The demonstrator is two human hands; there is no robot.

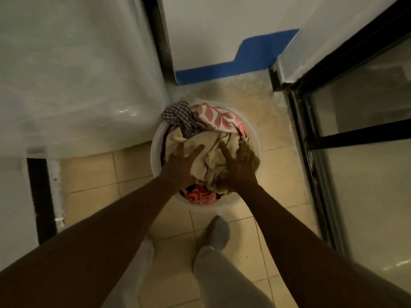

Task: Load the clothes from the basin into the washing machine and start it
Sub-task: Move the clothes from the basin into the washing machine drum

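At nine to eleven o'clock I see the large white appliance wrapped in clear plastic film (73, 70), which I take for the washing machine; no lid or door shows from here. Just right of its lower corner, near the middle of my view, the round white plastic basin (155, 150) sits on the beige tiled floor (93, 172), heaped with clothes. My left hand (180, 165) lies at the basin's seven o'clock, fingers spread wide and flat on the crumpled cream cloth (213, 152), pressing rather than gripping. At the basin's eleven o'clock a purple checked garment (178, 115) hangs over the rim, with a pink-and-white leaf-print fabric (216, 118) at one o'clock. My right hand (239, 165), at four o'clock, has its fingers dug into the cream cloth and an olive-brown piece, curled but not clenched. At three o'clock stands a black-framed glass door (355, 138).
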